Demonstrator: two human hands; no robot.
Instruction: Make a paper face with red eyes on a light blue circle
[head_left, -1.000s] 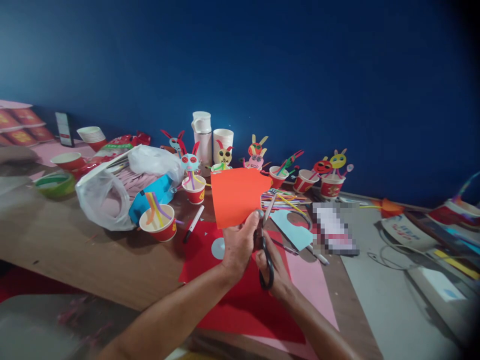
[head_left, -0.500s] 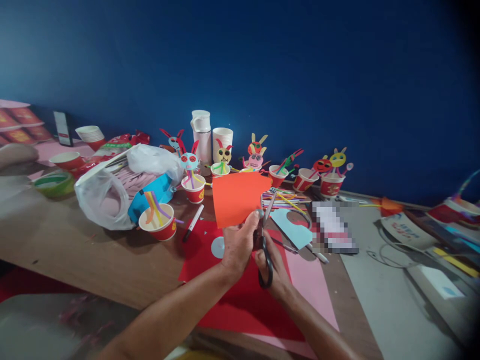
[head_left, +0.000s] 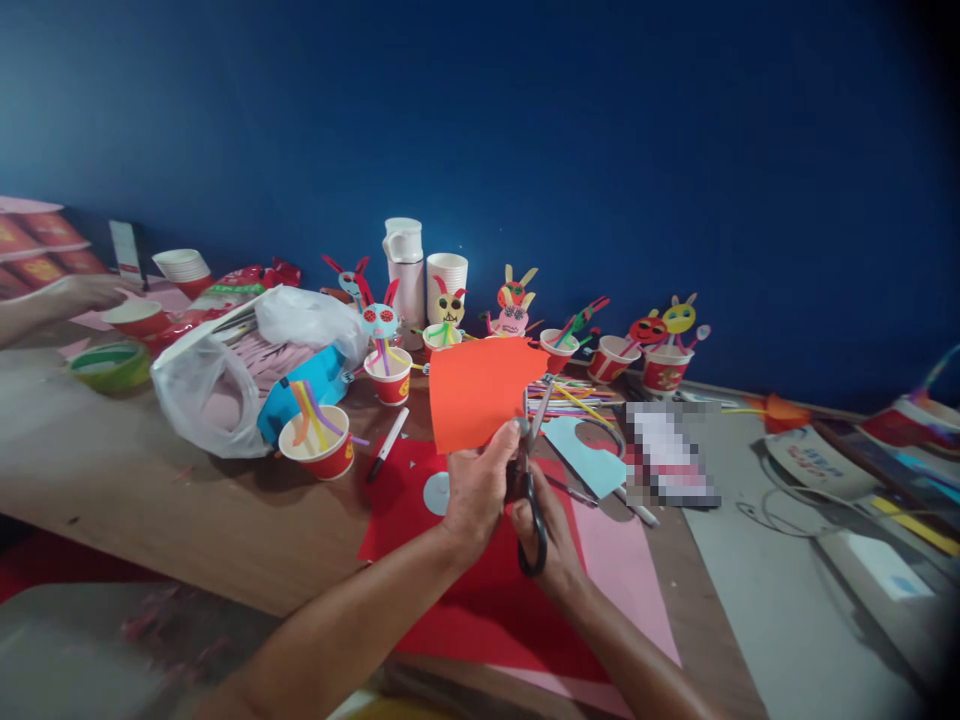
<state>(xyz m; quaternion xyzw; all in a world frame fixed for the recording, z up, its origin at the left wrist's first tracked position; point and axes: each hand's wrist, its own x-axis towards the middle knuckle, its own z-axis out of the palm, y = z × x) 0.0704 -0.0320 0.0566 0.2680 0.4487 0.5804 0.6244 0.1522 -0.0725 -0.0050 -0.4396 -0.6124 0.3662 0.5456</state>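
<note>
From my remote seat I see the left hand (head_left: 476, 490) pinching the lower edge of an orange paper sheet (head_left: 480, 390), held upright above the table (head_left: 150, 500). The right hand (head_left: 551, 545) sits just beside it, fingers closed through the black loops of the scissors (head_left: 529, 475). Their blades are slightly parted and run away from me along the sheet's right edge, so the paper lies left of the blades. Below both hands lie a red sheet (head_left: 397, 510) and a pink sheet (head_left: 622, 570). To the left, a red paper cup (head_left: 319, 450) holds coloured pipe cleaners, and a plastic bag (head_left: 202, 400) holds pink paper.
</note>
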